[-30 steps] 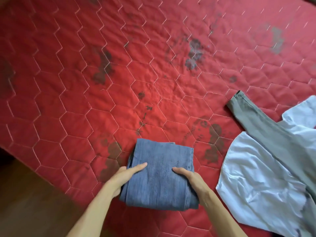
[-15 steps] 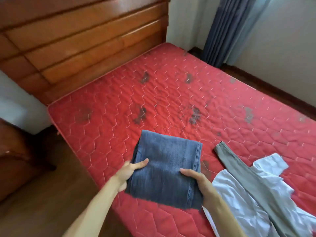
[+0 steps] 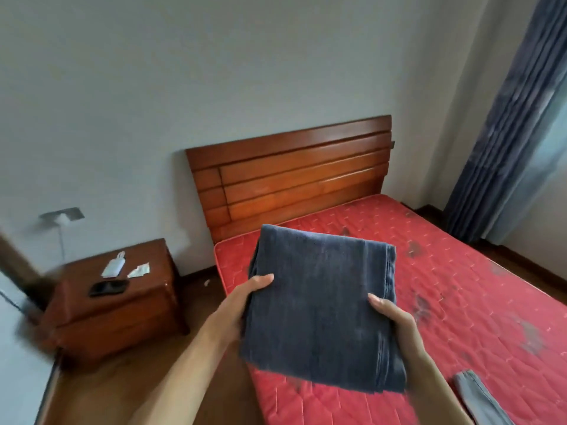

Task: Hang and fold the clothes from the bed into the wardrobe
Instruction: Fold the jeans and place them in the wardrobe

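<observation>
A folded pair of dark blue jeans [image 3: 322, 305] is lifted in the air above the near left corner of the red quilted mattress [image 3: 460, 286]. My left hand [image 3: 242, 305] grips its left edge, thumb on top. My right hand [image 3: 395, 320] grips its right edge the same way, fingers hidden underneath. A grey garment [image 3: 478, 397] lies on the mattress at the lower right, cut off by the frame edge. The wardrobe is not in view.
A wooden headboard [image 3: 291, 176] stands against the grey wall. Left of the bed is a wooden nightstand [image 3: 122, 308] with a dark phone [image 3: 107, 288] and small white items. Blue curtains [image 3: 506, 124] hang at the right. Wooden floor runs beside the bed.
Both hands lifted the folded jeans off the mattress and raised them. My view swung up and left, bringing the headboard, wall and nightstand in; the white shirt left the frame.
</observation>
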`<state>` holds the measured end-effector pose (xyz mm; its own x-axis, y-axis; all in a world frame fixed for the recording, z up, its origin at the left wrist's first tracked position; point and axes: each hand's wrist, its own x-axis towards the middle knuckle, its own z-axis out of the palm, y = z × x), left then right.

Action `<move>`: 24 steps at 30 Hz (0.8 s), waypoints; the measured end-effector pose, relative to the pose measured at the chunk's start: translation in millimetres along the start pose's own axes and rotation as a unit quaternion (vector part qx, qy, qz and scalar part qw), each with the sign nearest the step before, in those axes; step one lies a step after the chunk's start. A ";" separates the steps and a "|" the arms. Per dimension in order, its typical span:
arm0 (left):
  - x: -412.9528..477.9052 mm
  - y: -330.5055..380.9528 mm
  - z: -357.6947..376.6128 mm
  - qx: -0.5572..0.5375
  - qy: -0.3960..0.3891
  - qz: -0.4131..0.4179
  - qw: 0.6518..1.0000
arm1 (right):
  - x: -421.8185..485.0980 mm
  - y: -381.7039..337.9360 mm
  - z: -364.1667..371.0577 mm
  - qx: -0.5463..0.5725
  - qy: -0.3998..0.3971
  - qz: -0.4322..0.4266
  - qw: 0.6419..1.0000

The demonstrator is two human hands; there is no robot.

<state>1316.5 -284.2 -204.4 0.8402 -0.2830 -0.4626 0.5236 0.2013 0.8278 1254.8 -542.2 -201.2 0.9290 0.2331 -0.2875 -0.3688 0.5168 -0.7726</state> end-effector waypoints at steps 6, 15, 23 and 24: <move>-69.4 48.7 -94.6 0.021 0.080 0.090 0.993 | 59.8 26.8 91.1 -0.033 -0.124 0.047 0.991; -124.7 73.9 -293.1 -0.046 0.164 0.157 0.973 | 186.4 116.3 259.7 -0.120 -0.245 0.106 0.956; -138.9 116.1 -421.1 -0.071 0.325 0.214 0.918 | 279.7 165.4 407.1 -0.175 -0.302 0.100 0.932; -136.1 120.2 -435.1 -0.074 0.340 0.210 0.914 | 293.5 170.3 423.5 -0.185 -0.312 0.100 0.926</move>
<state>1326.5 186.6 -179.9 0.8389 0.4856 -0.2457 0.1053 0.2979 0.9488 1451.4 -37.0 -177.3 0.6014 0.7843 -0.1524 -0.3886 0.1205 -0.9135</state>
